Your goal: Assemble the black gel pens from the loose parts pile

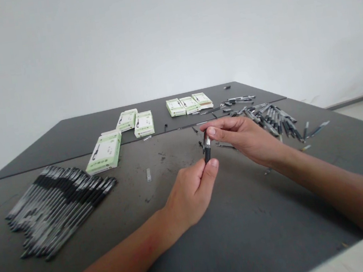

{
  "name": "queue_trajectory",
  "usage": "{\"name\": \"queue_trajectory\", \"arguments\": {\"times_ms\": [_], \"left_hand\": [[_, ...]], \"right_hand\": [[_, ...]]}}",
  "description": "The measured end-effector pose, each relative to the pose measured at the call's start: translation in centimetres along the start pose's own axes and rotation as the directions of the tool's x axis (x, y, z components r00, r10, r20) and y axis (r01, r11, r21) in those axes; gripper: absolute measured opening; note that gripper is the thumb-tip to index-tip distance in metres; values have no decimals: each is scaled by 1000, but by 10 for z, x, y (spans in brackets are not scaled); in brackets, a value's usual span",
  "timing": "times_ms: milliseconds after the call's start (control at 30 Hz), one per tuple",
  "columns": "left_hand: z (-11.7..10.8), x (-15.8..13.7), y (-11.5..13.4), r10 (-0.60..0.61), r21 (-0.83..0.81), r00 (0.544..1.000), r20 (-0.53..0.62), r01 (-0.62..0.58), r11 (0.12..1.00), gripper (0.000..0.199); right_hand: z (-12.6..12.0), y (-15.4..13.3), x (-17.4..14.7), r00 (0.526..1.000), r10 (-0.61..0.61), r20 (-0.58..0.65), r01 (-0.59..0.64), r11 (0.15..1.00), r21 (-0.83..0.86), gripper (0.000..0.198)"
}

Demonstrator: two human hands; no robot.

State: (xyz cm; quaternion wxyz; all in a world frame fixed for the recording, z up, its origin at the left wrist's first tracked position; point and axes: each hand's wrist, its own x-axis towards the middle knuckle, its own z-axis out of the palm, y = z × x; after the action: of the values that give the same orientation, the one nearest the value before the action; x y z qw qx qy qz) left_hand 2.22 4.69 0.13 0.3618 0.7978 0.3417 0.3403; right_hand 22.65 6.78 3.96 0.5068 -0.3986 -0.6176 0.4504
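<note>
Pen with black grip below a shiny silvery section

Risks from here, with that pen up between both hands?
1. The pen might slip: the left grip has its lower part, while the right grip holds its upper end in the fingertips.
2. The small clear piece lies loose left of the hands; a sweep could knock it away.
3. The loose pen pile lies beyond the right forearm; a careless swing might scatter it.
</note>
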Motion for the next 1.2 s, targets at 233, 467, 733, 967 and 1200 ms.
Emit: {"name": "queue_trajectory", "arguments": {"times_ms": [233,467,733,967,1200], "left_hand": [[0,1,0,-22,-32,1000,-1,22,999,52],[0,0,2,-13,-10,1000,5,13,1000,50],[0,0,2,-51,2,999,11,51,999,49],[-1,1,4,-48,13,999,15,48,999,48],[0,1,4,-57,25,998,12,57,998,50]], "right_hand": [[2,1,-4,984,-164,-72,132,937,-324,34],[5,3,-8,965,-260,-21,226,876,-427,40],[9,11,-7,980,-200,-11,180,904,-388,46],[10,14,-9,991,-132,-16,116,920,-375,54],[12,15,-11,992,-124,-22,106,917,-385,56]]}}
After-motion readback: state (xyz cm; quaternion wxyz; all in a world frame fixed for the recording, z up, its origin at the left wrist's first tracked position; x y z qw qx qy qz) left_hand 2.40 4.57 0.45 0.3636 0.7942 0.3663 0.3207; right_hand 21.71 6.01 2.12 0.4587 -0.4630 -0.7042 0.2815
